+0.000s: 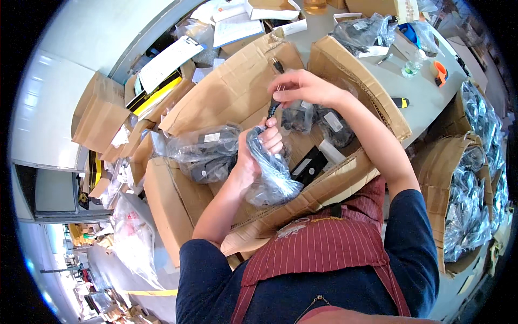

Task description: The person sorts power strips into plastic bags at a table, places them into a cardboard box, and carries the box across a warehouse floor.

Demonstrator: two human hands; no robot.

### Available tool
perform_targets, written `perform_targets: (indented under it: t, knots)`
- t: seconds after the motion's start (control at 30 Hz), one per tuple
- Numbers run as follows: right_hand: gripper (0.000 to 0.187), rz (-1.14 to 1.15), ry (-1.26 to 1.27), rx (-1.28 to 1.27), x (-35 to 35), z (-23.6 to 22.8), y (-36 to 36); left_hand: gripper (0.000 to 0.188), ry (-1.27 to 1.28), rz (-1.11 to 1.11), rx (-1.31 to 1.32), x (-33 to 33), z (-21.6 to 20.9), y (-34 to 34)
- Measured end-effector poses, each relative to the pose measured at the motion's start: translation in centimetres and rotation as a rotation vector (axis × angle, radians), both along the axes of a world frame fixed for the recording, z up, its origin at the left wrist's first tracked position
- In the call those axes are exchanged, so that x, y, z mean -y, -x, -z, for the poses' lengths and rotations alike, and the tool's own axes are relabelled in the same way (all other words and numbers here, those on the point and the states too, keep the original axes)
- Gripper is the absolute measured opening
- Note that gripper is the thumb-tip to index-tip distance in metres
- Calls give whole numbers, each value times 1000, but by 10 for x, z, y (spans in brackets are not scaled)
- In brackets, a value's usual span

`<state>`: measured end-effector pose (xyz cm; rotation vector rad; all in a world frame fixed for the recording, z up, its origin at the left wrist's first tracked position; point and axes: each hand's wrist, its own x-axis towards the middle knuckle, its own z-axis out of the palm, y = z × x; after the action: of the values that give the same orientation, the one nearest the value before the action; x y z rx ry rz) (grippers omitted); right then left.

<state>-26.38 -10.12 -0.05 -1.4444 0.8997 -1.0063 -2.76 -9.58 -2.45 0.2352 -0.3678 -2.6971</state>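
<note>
My left hand (260, 146) is closed round a black power cord in a clear plastic bag (270, 181); the bag hangs below the fist. Above that fist the cord's black plug (274, 103) sticks up, its metal prongs showing. My right hand (307, 89) reaches over from the right, thumb and fingertips curled in at this plug. Just beyond the fingers is another black plug end (278, 66); where its cord leads is hidden. Both hands are over an open cardboard box (237, 81). Inside it lie bagged black cords (208, 154), more bagged items (334, 121) and a black flat piece (310, 166).
At the right stands a carton (445, 178) full of clear-bagged items. On the grey table (377, 73) behind are an orange tape dispenser (440, 74), a small clear bottle (411, 67) and bagged goods (367, 33). A clipboard (170, 62) and stacked cartons (102, 108) crowd the left.
</note>
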Motion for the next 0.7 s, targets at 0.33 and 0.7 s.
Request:
perform_targets:
  t: [0.33, 0.7]
  knots:
    - [38, 228, -263, 217, -1, -10, -2, 18, 88, -103, -93, 21, -15, -24]
    - [56, -438, -167, -271, 4, 20, -8, 18, 333, -520, -624, 42, -89, -73]
